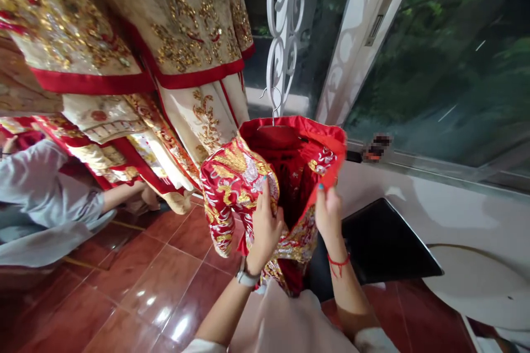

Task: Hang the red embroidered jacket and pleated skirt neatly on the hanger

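Observation:
A red jacket [236, 176] with gold and silver embroidery hangs in front of me on a wire hanger [274, 113]. Its front is parted, showing the plain red lining inside. My left hand [266, 223], with a watch at the wrist, grips the left front edge, the index finger stretched along the embroidered cloth. On the other side my right hand [329, 209], a red string round its wrist, is closed on the right front edge. The hanger's hook is by a white scrolled metal stand [281, 38].
Cream and gold garments [199, 22] with red hems hang at the left. Below them another person's grey sleeve [49, 193] and forearm show. A black panel-like thing [385, 240] and a round white table [476, 281] stand right, beneath a window [455, 66]. The floor [144, 281] is red tile.

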`<state>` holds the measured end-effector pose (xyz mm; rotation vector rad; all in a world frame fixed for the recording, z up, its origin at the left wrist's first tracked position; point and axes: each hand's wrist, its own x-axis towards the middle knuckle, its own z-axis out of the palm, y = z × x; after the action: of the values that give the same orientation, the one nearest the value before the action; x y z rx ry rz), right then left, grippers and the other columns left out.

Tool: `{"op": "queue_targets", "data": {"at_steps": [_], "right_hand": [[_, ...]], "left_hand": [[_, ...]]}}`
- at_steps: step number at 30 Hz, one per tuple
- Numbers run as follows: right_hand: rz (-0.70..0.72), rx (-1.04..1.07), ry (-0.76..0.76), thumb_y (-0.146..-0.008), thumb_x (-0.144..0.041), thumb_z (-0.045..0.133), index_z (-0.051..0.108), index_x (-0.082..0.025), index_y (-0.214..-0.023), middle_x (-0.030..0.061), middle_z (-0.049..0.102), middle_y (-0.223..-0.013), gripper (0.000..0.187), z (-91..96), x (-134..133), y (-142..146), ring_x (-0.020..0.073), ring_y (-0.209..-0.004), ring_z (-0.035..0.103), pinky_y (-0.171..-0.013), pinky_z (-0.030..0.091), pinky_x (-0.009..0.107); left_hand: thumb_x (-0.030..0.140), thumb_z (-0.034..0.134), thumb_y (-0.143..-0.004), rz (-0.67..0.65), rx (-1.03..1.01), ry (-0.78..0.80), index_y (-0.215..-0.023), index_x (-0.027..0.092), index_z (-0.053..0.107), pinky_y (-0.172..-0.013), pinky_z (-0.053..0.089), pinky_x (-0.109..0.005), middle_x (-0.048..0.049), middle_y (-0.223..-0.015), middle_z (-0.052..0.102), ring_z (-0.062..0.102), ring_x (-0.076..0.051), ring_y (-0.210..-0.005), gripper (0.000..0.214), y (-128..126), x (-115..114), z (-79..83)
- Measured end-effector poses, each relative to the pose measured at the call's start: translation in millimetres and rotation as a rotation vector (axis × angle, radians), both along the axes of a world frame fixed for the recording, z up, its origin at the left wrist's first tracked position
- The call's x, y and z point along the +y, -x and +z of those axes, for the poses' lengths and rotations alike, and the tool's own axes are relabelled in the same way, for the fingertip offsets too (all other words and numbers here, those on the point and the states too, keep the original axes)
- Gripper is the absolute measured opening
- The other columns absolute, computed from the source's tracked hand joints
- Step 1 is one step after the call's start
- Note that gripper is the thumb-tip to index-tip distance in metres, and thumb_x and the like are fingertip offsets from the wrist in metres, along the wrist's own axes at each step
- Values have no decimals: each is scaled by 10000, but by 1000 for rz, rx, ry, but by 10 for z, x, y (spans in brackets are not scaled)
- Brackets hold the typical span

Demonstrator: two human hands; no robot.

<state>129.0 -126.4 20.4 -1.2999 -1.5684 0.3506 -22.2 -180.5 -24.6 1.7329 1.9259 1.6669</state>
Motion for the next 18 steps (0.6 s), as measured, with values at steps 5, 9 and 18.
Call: {"op": "queue_targets", "data": {"at_steps": [5, 9, 18], "right_hand": [[226, -203, 68, -1011, -338, 337, 620, -101, -1275, 85, 685, -713, 454, -185, -22, 95, 220, -616, 636, -604, 489, 306], [259, -529, 300, -963, -169, 345, 493, -39, -1442, 67, 653, -605, 518, -760, 15, 309, 227, -563, 653, -540, 463, 275], [387, -285, 197, -1015, -332, 362, 363, -225, -1560, 126, 730, -1050, 556, -1023, 422, -244, 261, -938, 716, -814, 573, 366]], "left_hand": [[110, 476, -861, -4, 4, 97, -1606, 226, 236, -936, 559, -365, -155, -1443, 574, 652, -259, -1170, 791, -103, -18, -415], [108, 440, -859, 64, 56, 295, -1601, 197, 240, -709, 571, -327, -206, -1377, 598, 710, -235, -893, 774, -86, 157, -739], [340, 514, -938, -19, 113, 113, -1507, 244, 409, -914, 553, -434, -148, -1329, 605, 634, -274, -1123, 587, 796, 131, -702]]}}
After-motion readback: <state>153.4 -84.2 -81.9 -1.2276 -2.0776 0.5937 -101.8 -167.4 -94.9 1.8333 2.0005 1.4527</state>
